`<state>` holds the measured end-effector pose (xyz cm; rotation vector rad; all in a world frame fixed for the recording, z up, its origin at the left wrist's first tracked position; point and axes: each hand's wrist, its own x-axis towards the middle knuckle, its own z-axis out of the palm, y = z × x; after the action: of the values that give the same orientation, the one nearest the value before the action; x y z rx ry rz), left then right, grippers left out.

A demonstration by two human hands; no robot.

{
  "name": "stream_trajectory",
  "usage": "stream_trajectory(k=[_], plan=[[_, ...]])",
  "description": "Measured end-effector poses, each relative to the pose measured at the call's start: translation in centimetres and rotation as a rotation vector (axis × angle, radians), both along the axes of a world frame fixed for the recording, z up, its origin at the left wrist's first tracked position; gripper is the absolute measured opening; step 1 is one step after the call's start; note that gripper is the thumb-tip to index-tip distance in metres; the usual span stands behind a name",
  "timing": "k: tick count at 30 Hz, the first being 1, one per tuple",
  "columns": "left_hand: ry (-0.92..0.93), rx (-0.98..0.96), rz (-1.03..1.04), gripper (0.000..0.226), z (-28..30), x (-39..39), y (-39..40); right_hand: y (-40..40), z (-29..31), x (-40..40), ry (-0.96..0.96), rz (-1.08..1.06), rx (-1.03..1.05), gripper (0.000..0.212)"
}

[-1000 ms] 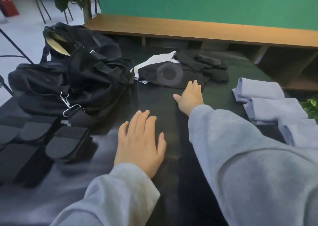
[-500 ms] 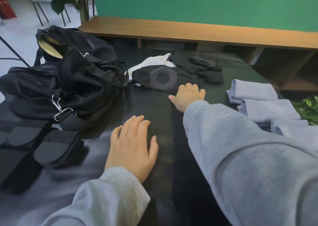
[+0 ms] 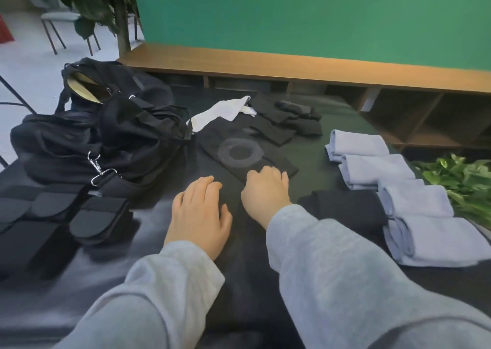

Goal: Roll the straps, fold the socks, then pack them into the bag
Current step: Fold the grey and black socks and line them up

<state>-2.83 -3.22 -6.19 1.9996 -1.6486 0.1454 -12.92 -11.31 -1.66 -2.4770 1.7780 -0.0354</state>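
Gripping the near end of a black sock with a pale ring print (image 3: 240, 153), the right hand (image 3: 265, 193) has its fingers curled onto the fabric's edge, while the left hand (image 3: 198, 213) lies flat and relaxed on the dark table (image 3: 159, 255) just beside it, holding nothing. The step in hand looks like the sock folding: this sock lies stretched out flat, its far end reaching toward a heap of more black socks (image 3: 285, 121) and a white one (image 3: 219, 112) at the back. Rolled black straps (image 3: 99, 220) sit at the left edge of the table, so that part seems largely done. The black bag (image 3: 106, 139) slumps behind them, its mouth gaping at the far left, well apart from the hands. Folded lilac towels (image 3: 393, 189) line the right side.

Next, the gripped end probably needs lifting and laying over toward the ring print, with the left hand pressing the middle so the thin cloth does not slide. Matching edges neatly will matter, since black on black hides the outline.
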Motion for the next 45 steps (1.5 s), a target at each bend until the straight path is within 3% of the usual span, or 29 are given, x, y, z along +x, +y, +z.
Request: stream_trajectory(k=[8,16,22,29,33,40,43,45], plan=[[0.066,-0.007,-0.12,0.041,0.9,-0.4,1.7,5.6,1.0,-0.9,-0.02,0.196,-0.079,0.025],[0.068,0.137,-0.181,0.037,1.0,-0.9,6.2,8.7,0.8,-2.7,-0.354,0.166,0.195,0.038],[0.097,0.216,-0.198,0.036,0.6,-0.8,7.2,10.3,-0.4,-5.6,-0.313,0.312,-0.107,0.038],[0.203,0.143,-0.143,0.03,0.4,-0.8,7.4,10.2,-2.7,-8.2,-0.426,0.193,-0.025,0.043],[0.307,0.166,-0.074,0.027,0.7,-0.9,7.5,10.0,-2.8,-8.0,-0.399,0.21,-0.035,0.044],[0.325,0.121,-0.065,0.024,1.0,-1.2,7.7,9.4,-3.2,-7.8,-0.408,0.178,-0.082,0.023],[0.23,0.194,-0.131,0.05,1.6,-1.4,8.0,9.4,-3.4,-7.8,-0.447,0.176,-0.118,0.017],[0.152,0.205,-0.158,0.054,1.6,-1.3,7.8,9.5,-3.3,-7.7,-0.496,0.167,-0.105,0.02]])
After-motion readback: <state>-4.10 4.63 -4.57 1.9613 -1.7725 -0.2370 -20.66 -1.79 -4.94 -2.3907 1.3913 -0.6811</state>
